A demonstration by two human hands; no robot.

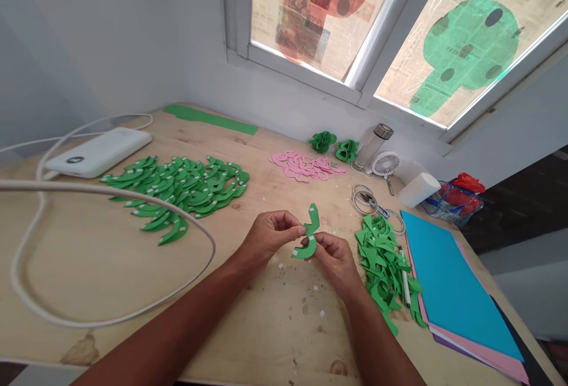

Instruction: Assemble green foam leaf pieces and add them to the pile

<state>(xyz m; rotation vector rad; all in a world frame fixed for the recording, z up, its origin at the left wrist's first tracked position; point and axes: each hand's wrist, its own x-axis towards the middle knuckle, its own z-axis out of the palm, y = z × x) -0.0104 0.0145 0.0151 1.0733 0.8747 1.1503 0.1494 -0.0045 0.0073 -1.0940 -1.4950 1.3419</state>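
Above the middle of the wooden table (pixel 248 338), both hands hold a curved green paper cutout (pixel 313 220) bearing small white squares. My left hand (pixel 276 233) pinches it near its middle, thumb against fingers. Lower on the piece, my right hand (pixel 335 259) grips its curved part from the right. Left of my hands lies a wide spread of similar green curved cutouts (pixel 177 187), many with white squares on them. A heap of green paper scraps (pixel 382 261) lies right of my right hand, with a white pen (pixel 404 279) on top.
A white cable (pixel 208 238) loops across the left side from a white power bank (pixel 100 152). Pink cutouts (pixel 306 165), green paper flowers (pixel 322 141), a bottle (pixel 375 143) and a small fan (pixel 385 163) stand toward the wall. Scissors (pixel 368 199) and coloured sheets (pixel 457 279) lie right.
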